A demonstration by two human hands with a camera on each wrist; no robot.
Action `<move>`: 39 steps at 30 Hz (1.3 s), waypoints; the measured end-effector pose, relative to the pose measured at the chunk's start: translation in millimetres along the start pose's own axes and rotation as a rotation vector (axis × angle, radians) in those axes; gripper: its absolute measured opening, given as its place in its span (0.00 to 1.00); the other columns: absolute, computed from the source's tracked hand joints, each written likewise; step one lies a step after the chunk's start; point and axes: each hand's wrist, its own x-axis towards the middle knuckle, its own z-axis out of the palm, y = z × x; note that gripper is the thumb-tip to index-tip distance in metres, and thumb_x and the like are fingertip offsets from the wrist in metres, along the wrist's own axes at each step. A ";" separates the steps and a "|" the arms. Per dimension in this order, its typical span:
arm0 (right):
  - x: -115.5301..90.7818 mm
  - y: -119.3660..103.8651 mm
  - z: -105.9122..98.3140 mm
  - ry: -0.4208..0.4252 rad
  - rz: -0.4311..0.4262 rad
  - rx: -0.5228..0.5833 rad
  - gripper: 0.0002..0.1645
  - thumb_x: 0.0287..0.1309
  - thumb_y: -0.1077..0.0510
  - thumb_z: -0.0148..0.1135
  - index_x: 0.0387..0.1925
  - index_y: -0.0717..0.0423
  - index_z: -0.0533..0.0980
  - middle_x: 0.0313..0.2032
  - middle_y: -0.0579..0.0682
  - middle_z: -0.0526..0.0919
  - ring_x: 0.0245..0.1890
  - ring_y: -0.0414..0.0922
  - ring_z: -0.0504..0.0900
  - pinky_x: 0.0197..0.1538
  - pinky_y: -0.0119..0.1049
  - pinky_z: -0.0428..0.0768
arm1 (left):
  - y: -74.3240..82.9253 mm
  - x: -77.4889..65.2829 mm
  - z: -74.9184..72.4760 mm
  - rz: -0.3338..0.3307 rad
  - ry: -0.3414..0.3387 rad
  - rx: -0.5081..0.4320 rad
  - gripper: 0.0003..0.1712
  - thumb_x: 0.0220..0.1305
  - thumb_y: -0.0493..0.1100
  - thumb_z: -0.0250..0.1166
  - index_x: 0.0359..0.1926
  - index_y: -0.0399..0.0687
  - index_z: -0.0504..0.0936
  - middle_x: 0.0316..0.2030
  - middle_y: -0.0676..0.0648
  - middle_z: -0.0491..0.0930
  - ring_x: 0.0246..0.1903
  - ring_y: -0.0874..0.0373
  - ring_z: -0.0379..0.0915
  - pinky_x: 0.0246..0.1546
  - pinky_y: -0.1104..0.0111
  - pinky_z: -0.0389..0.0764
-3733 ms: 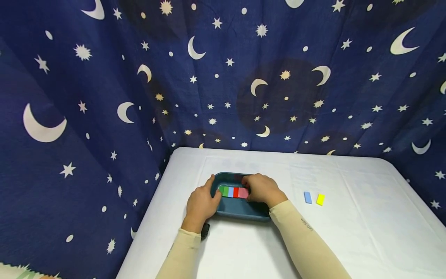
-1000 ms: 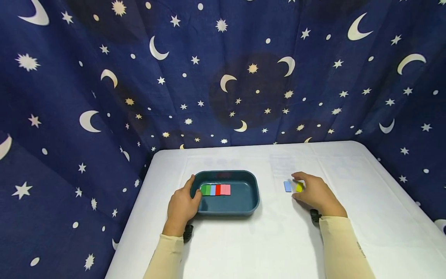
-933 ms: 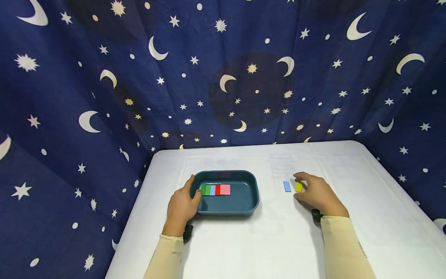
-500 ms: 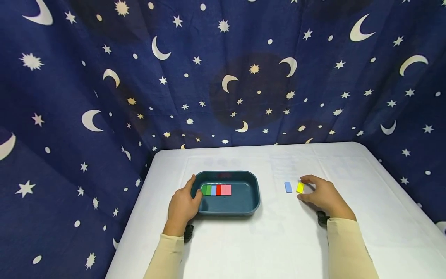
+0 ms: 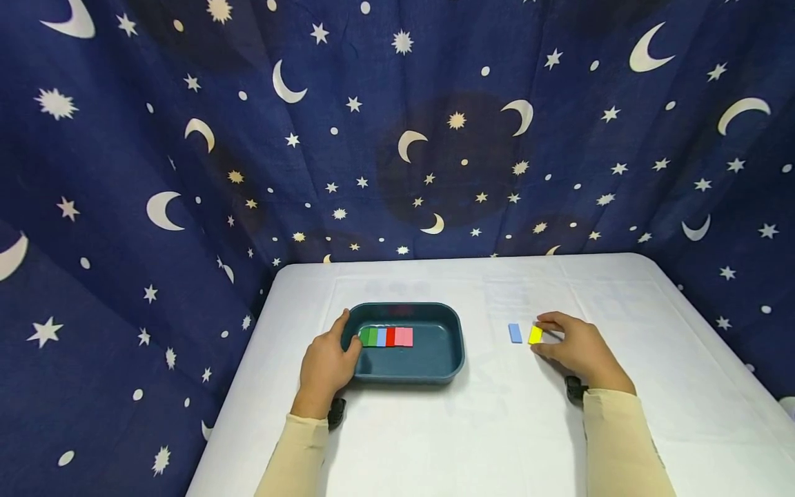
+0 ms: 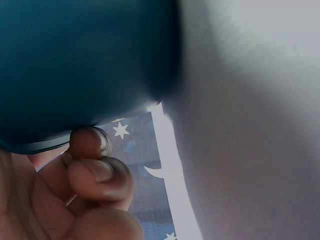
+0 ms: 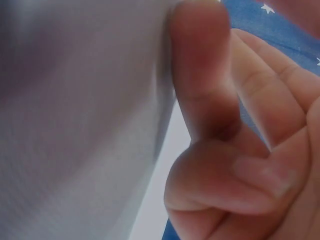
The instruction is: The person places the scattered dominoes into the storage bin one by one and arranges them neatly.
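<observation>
In the head view, my left hand point(image 5: 326, 366) grips the left end of a dark teal tray point(image 5: 410, 379), thumb over the rim and fingers outside. In the left wrist view the tray's outer wall point(image 6: 80, 65) fills the upper left, with curled fingers point(image 6: 100, 180) beneath it. Inside the tray lies a row of small flat blocks: green, light blue, red point(image 5: 390, 337) and pink point(image 5: 404, 337). My right hand point(image 5: 577, 351) has thumb and index finger at opposite ends of a yellow block point(image 5: 535, 335), pinching it on the table. The right wrist view does not show this block.
A blue block point(image 5: 515, 333) lies just left of the yellow one on the white-covered table point(image 5: 459, 442). A dark blue curtain point(image 5: 348, 235) with moons and stars hangs behind and at the sides.
My right hand has left the tray and gone right to the yellow block, its fingertips now drawn in at the block's ends. The left hand stays on the tray; the head view has turned right.
</observation>
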 end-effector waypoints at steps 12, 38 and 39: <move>0.0 -4.3 0.8 0.014 0.018 0.002 0.47 0.51 0.45 0.83 0.70 0.57 0.74 0.59 0.57 0.86 0.70 0.72 0.66 0.66 0.75 0.60 | -1.9 1.5 -1.7 -0.002 -0.002 0.000 0.36 0.72 0.55 0.61 0.78 0.56 0.72 0.54 0.35 0.86 0.43 0.41 0.87 0.43 0.45 0.84; -2.0 -6.3 -2.3 -0.026 0.028 -0.006 0.49 0.54 0.44 0.81 0.72 0.58 0.72 0.62 0.58 0.83 0.72 0.73 0.62 0.66 0.76 0.59 | 1.1 0.5 -2.0 -0.007 -0.004 -0.001 0.36 0.72 0.55 0.62 0.78 0.57 0.71 0.50 0.36 0.88 0.38 0.42 0.87 0.39 0.47 0.84; -2.7 -5.1 -3.1 -0.029 0.025 -0.010 0.49 0.54 0.44 0.80 0.72 0.58 0.72 0.62 0.58 0.84 0.72 0.73 0.62 0.66 0.76 0.59 | 2.0 -0.2 -0.9 -0.010 -0.001 -0.005 0.36 0.71 0.54 0.63 0.78 0.56 0.71 0.50 0.36 0.88 0.38 0.42 0.87 0.39 0.47 0.84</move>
